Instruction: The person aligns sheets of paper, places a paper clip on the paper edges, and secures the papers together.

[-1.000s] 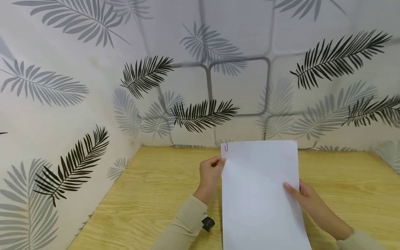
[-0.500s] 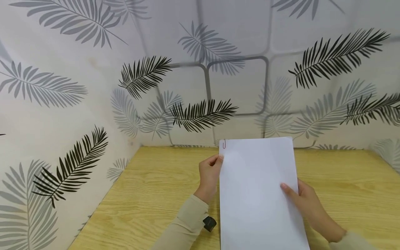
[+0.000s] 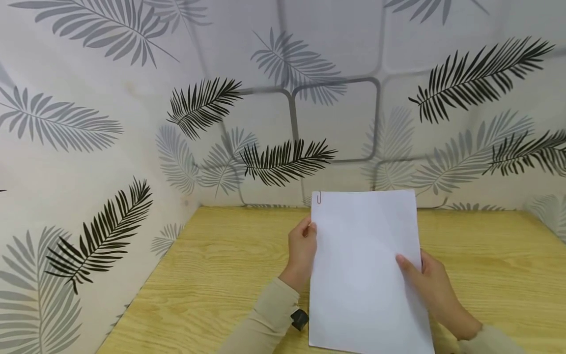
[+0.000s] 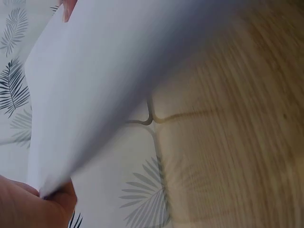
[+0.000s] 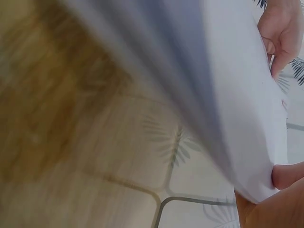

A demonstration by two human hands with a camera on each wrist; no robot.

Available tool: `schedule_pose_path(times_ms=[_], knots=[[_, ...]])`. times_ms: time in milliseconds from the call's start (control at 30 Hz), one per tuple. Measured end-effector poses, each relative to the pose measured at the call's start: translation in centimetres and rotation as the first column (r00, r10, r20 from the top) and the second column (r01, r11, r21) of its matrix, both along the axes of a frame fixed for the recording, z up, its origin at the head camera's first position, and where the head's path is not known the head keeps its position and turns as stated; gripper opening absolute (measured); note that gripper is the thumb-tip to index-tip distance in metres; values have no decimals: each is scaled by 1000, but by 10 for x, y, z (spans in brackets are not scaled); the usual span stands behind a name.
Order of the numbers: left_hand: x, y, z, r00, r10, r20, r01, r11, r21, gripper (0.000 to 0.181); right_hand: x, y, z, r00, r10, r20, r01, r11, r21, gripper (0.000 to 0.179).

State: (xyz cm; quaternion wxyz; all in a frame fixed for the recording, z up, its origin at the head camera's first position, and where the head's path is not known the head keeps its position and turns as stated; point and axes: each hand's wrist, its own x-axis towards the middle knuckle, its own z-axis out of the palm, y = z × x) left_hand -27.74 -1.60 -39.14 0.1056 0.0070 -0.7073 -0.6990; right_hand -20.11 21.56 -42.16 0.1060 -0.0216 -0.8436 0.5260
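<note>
White paper sheets (image 3: 362,275) stand tilted up over the table, a red paper clip (image 3: 319,197) on their top left corner. My left hand (image 3: 302,253) holds the left edge a little below the clip, thumb in front. On the right edge, lower down, my right hand (image 3: 433,290) grips the sheets, its thumb lying flat on the front face and its other fingers hidden behind. In the left wrist view the paper (image 4: 90,71) sweeps up from the pinching left hand (image 4: 35,204). The right wrist view shows the layered paper edges (image 5: 190,95) running down to the right hand (image 5: 280,202).
A light wood-grain table (image 3: 221,265) lies beneath the hands. Behind it and to the left hangs a pale leaf-patterned backdrop (image 3: 265,118). A small black device (image 3: 299,319) sits at the left sleeve's cuff.
The sheets have risen slightly and their bottom edge has come into view. My left hand has shifted a little right with its edge; the right hand has moved slightly left, still gripping.
</note>
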Motion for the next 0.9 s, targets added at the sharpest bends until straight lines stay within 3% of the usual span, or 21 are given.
schedule_pose_path(times_ms=[300,567,900], knots=[[6,-2,0,998,-33,50,34,999,-28,35,-8,-3,7,998,-20,-52,24,997,79,54],[14,-3,-3,996,-64,64,69,994,-81,34,-12,-5,11,998,-45,-48,48,997,63,56],[33,-7,-13,988,-117,104,130,983,-128,25,-14,-5,16,998,-56,-22,56,998,-10,58]])
